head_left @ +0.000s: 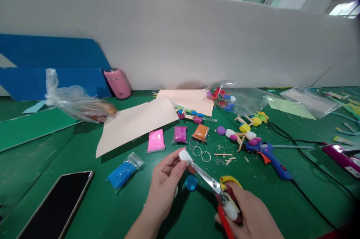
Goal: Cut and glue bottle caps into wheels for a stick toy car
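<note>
The small white piece [185, 156] sits above the tabletop [112, 212], pinched between the thumb and fingers of my left hand [162, 183], seemingly to steady it where the scissors [207, 179] meet its lower edge. My right hand [250, 209] has its fingers wrapped around the scissors' handles, which suits aiming the blades inward; whether they bite, I cannot tell. Below lies a blue disc [191, 182], near the blades. Beyond are three thin rings [197, 151] and the pink packet [156, 140]; the glue gun [270, 157] rests to my right, its cord trailing outward, probably keeping it reachable.
</note>
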### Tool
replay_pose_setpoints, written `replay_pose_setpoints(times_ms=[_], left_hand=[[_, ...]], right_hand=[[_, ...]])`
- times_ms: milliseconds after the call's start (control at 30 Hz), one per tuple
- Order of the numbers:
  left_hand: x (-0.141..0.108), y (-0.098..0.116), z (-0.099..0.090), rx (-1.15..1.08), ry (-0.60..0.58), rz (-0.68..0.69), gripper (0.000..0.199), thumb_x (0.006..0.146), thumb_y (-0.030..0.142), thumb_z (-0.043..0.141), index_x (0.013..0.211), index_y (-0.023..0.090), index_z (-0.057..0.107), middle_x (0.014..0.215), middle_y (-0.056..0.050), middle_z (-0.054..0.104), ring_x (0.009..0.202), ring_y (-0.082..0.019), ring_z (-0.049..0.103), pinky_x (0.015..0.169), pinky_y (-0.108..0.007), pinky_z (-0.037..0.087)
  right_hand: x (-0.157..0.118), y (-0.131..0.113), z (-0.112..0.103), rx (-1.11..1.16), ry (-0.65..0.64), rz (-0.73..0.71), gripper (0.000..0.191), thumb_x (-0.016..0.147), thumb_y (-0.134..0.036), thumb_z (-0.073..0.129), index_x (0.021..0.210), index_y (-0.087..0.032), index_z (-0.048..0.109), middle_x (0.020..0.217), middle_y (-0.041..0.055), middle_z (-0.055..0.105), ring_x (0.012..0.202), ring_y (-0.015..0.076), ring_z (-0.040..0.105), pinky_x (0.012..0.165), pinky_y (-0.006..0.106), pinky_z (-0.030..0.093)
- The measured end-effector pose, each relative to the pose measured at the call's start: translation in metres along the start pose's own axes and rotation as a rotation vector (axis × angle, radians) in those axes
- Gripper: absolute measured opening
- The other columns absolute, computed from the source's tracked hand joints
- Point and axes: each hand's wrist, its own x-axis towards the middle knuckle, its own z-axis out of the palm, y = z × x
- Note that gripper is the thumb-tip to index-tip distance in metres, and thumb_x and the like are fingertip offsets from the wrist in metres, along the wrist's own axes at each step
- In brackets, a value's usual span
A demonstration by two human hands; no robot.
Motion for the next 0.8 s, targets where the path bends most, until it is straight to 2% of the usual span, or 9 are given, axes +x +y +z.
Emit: replay_pose_setpoints(times_ms=[233,500,800], left_hand=[[-0.001,0.000,0.001,0.000,-0.007,0.001,0.021,0.069,0.020,0.063,0.089,0.016,0.065,0.071,-0.003,0.069,0.065,-0.012,0.061,0.066,-0.023,0.047],[0.000,-0.001,0.001,0.016,0.014,0.013,0.022,0.068,0.020,0.063,0.090,0.016,0.065,0.071,-0.003,0.068,0.062,-0.012,0.059,0.065,-0.024,0.046],[0.000,-0.001,0.000,0.062,0.020,0.015,0.022,0.069,0.021,0.063,0.089,0.014,0.064,0.064,-0.002,0.066,0.061,-0.013,0.060,0.065,-0.024,0.045]], right_hand=[[0.001,0.001,0.002,0.013,0.008,0.009,0.027,0.069,-0.039,0.054,0.086,-0.018,0.049,0.076,0.0066,0.062,0.067,0.0211,0.059,0.052,0.027,0.045],[0.001,-0.009,-0.005,0.086,-0.031,0.066,0.017,0.065,-0.032,0.056,0.076,-0.021,0.050,0.069,0.0023,0.061,0.059,0.0180,0.057,0.051,0.024,0.042],[0.001,-0.010,-0.003,0.177,-0.100,0.118,0.015,0.067,-0.031,0.054,0.076,-0.022,0.048,0.064,0.0001,0.061,0.053,0.0150,0.056,0.047,0.021,0.038]])
